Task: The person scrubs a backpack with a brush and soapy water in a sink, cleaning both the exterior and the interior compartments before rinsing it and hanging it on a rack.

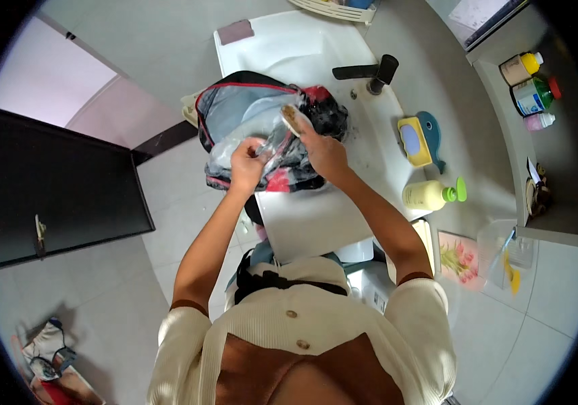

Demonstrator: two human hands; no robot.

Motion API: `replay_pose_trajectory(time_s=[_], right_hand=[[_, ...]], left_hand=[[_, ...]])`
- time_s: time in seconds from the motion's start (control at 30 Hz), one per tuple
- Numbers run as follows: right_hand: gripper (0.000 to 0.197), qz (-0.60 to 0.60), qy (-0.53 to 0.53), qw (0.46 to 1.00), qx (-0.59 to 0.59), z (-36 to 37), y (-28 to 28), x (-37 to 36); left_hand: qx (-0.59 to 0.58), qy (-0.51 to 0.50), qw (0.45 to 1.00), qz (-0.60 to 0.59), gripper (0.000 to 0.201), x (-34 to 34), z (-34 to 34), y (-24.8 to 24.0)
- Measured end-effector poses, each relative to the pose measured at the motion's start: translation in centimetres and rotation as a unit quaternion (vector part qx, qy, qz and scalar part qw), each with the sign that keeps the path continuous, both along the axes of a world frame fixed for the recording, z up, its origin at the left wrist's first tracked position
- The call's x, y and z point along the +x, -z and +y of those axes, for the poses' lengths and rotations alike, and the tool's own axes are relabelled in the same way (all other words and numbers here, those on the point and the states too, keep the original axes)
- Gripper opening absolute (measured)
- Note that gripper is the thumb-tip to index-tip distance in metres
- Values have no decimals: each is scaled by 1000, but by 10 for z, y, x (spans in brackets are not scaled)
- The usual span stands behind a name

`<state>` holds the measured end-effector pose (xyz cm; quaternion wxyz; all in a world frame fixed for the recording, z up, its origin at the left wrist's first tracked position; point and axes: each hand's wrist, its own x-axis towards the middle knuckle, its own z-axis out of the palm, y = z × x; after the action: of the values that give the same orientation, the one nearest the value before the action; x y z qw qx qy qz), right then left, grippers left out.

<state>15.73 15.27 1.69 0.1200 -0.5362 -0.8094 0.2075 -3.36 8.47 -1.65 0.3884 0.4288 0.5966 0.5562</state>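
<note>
A bag (262,125) lies in the sink (285,50), toward its left side, and overhangs the sink's left edge. It is soft and crumpled, black outside with red patches, a grey lining and thin red trim along the edge of its opening; the fabric looks wet, and whitish suds smear the black part nearer the sink's middle. Its opening gapes upward, the wide grey pocket lying at the sink's left edge, while the long axis runs roughly left to right across the sink. The left hand (248,162), over the left part of the sink, has its fingers curled in and pinching the bag's wet cloth. The right hand (326,155), nearer the sink's middle, has its fingers closed around a small brown-topped brush (291,119), whose far end points toward the back of the sink and a little left, its long axis slanting that way. Whether its bristles touch the bag cannot be told. A black faucet (378,74) stands at the sink's right rear; a yellow soap dish (414,142) and a pump bottle (427,195) sit along its right side.
</note>
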Motion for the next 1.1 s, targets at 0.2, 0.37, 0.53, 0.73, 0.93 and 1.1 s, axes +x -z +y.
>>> replay_pose_trajectory(time_s=[0.2,0.37,0.53,0.73,0.93,1.1], right_hand=[[60,264,11,952,155,-41,-22,-38],[63,131,-144,972,131,-51,-49,-81],[62,28,-170,980,97,-41,-35,-78],[58,147,-72,984,66,-17,-53,-62],[56,226,-12,974,8,-51,-13,-46],[55,211,88,973,-23,-85,-2,-63]], left_hand=[[148,-72,892,420,20,-11,-45,-46],[-173,-253,944,125,22,-75,-54,-7],[-119,-160,923,-328,30,-71,-65,-13],[-85,-45,991,-95,46,-71,-67,-3],[94,-89,852,507,55,-54,-56,-36],[172,145,765,603,33,-76,-37,-48]])
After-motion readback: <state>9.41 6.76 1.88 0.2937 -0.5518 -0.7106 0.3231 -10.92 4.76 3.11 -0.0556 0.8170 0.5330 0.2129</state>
